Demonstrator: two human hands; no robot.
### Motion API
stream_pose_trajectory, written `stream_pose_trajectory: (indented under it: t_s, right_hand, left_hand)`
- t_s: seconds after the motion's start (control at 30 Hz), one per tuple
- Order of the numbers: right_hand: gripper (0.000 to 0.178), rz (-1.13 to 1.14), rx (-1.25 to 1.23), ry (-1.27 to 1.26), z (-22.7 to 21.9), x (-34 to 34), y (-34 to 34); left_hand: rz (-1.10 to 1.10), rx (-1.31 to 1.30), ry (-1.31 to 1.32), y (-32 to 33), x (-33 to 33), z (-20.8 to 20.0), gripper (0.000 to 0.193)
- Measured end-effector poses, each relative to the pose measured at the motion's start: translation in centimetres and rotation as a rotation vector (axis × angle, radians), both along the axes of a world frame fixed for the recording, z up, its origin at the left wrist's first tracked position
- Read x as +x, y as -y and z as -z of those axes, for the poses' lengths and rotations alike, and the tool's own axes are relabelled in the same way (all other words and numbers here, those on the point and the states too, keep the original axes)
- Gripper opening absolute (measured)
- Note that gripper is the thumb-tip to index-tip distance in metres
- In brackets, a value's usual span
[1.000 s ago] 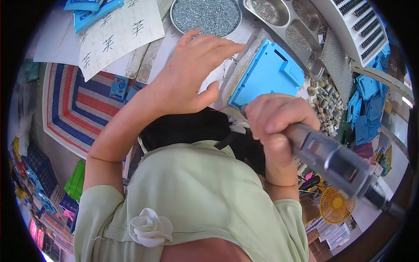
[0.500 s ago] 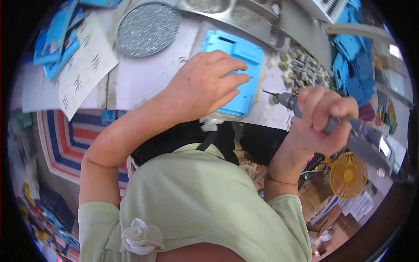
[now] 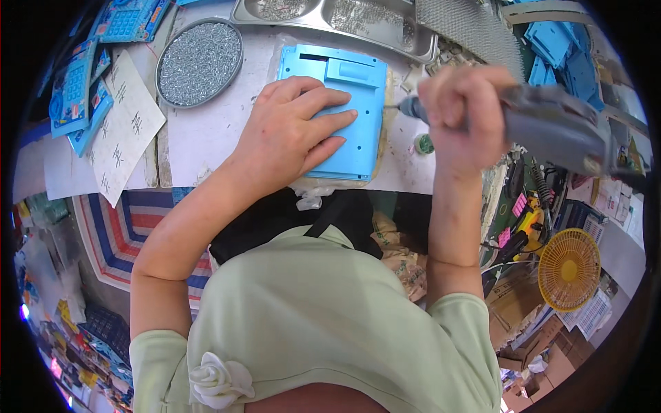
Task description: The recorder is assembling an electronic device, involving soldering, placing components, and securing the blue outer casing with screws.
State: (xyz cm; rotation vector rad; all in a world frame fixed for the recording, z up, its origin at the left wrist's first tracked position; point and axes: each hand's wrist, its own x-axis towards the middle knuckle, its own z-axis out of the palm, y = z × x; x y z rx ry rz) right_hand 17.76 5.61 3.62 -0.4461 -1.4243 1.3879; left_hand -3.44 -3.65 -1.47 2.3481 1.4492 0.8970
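A light blue plastic casing (image 3: 370, 127) lies flat on the worktable, on clear plastic wrap, with small screw holes along its edges. My left hand (image 3: 296, 127) rests over its left half, fingers spread flat and apart. My right hand (image 3: 465, 117), blurred by motion, is wrapped round a grey electric screwdriver (image 3: 558, 124). Its thin bit points left and sits close to the casing's right edge; whether it touches cannot be made out. Below the bit stands a small round green container (image 3: 423, 144).
A round tray (image 3: 196, 106) full of small screws sits at the far left. Behind the casing is a divided steel tray (image 3: 318, 15) of small metal parts. Printed blue keypads (image 3: 72, 89) and a marked paper (image 3: 127, 138) lie left; blue casings (image 3: 551, 41) and a yellow fan (image 3: 569, 268) are right.
My right hand has brought the screwdriver up and leftward, nearer the casing, and the tool is more level. My left hand stays on the casing. The whole view has shifted somewhat.
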Motion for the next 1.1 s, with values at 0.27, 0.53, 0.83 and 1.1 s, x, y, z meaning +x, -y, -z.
stream_pose_trajectory:
  t_s: [0.27,0.53,0.83,1.1]
  right_hand:
    - [0.02,-0.086,-0.039,-0.022,-0.5,0.2,3.7]
    - [0.022,-0.101,0.141,-0.182,-6.8,3.8,1.3]
    - [0.019,-0.209,0.009,-0.122,-5.3,2.8,-1.5]
    - [0.029,-0.137,0.047,0.0,-6.1,0.4,-2.6]
  left_hand:
    - [-0.116,-0.009,0.099,-1.9,-1.0,-0.7,0.034]
    - [-0.037,0.314,0.084,0.3,-5.9,-5.0,0.042]
    - [-2.082,-0.536,0.603,50.9,-14.1,26.1,0.061]
    - [-1.719,-0.984,0.375,41.1,-21.0,29.5,0.052]
